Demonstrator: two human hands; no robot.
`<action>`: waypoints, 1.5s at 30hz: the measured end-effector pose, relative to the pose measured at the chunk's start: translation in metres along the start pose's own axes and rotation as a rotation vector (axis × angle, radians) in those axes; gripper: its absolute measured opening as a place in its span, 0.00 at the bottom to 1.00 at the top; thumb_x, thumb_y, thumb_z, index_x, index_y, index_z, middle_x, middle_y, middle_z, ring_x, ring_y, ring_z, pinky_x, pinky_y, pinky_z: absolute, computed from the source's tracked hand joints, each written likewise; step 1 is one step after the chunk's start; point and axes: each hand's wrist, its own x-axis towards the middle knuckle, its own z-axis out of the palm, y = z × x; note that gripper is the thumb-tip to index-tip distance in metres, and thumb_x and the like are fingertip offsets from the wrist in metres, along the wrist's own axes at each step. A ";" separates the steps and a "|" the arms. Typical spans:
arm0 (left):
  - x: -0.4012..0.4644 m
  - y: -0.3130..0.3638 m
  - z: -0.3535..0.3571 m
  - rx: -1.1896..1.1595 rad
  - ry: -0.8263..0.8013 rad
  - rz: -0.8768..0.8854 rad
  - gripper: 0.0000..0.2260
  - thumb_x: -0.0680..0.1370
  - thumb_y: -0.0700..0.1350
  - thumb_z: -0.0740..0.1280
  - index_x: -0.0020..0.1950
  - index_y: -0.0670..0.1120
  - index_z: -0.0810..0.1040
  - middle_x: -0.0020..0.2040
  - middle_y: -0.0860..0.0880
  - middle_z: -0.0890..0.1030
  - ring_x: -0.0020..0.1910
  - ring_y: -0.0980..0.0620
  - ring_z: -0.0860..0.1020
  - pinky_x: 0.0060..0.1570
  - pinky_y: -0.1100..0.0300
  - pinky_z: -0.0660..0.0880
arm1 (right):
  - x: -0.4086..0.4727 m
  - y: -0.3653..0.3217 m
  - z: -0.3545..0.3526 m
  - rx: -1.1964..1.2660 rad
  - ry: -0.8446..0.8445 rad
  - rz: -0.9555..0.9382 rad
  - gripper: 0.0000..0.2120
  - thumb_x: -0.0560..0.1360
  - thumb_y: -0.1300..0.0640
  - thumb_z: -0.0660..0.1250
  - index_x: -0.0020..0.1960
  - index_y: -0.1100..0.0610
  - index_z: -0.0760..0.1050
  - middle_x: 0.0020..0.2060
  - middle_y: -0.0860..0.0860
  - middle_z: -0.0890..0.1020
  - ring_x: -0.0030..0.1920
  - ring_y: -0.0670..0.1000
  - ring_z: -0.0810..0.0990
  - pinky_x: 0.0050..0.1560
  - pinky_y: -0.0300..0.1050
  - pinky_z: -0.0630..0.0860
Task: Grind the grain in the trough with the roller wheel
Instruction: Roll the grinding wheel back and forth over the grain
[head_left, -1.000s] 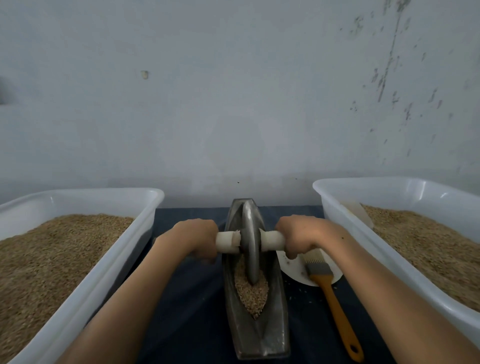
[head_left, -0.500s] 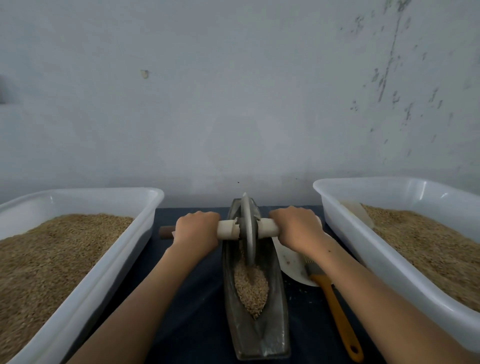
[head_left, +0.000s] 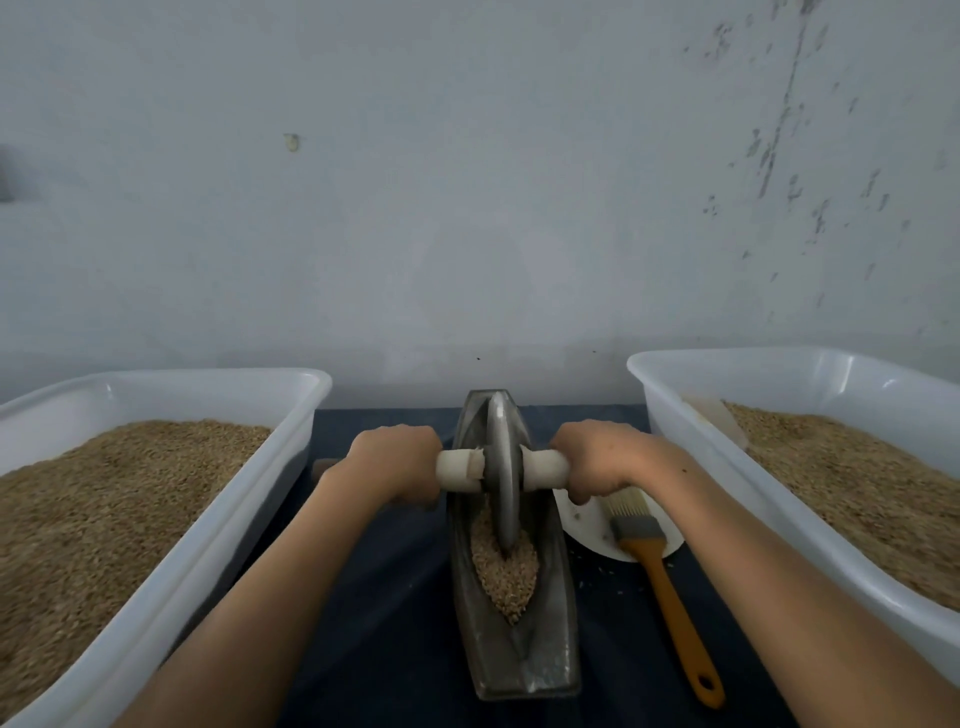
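On the dark table (head_left: 374, 597): boat-shaped metal trough (head_left: 519, 654) holding granular grain (head_left: 506, 577).
Left hand (head_left: 395, 462) and right hand (head_left: 597, 457) wrap the pale cylindrical axle; the smooth disc-shaped roller wheel (head_left: 501, 467) stands upright in the trough's middle.

hands (head_left: 395, 462) (head_left: 602, 460) grip roller wheel (head_left: 503, 467) axle | wheel in trough (head_left: 519, 654) grain (head_left: 506, 577)

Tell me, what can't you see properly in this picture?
Head view only:
- Axle ends: covered by the left hand and right hand.
- Part of the white plate: hidden under the right arm and the brush.
- Both tubs of grain: cut off by the picture's edges.
- Grain under the roller wheel: hidden by the wheel.
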 end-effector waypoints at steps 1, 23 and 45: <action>0.000 0.001 0.002 0.018 0.073 -0.005 0.15 0.72 0.49 0.70 0.57 0.48 0.74 0.44 0.51 0.76 0.43 0.50 0.75 0.42 0.57 0.68 | 0.001 0.000 0.001 -0.037 0.057 -0.002 0.14 0.72 0.58 0.70 0.57 0.56 0.75 0.43 0.51 0.78 0.40 0.50 0.77 0.34 0.40 0.68; 0.003 0.003 0.008 0.049 0.244 -0.007 0.12 0.74 0.48 0.67 0.57 0.49 0.75 0.49 0.49 0.78 0.47 0.49 0.77 0.42 0.56 0.68 | 0.006 0.001 0.008 -0.074 0.234 0.005 0.11 0.74 0.58 0.67 0.56 0.53 0.75 0.48 0.51 0.81 0.45 0.52 0.79 0.40 0.44 0.69; 0.003 0.003 0.008 0.029 0.217 -0.033 0.13 0.74 0.49 0.67 0.57 0.48 0.74 0.50 0.49 0.78 0.48 0.49 0.77 0.43 0.57 0.68 | 0.007 0.001 0.010 -0.088 0.295 -0.016 0.13 0.74 0.58 0.66 0.58 0.51 0.75 0.47 0.51 0.80 0.45 0.52 0.78 0.40 0.45 0.68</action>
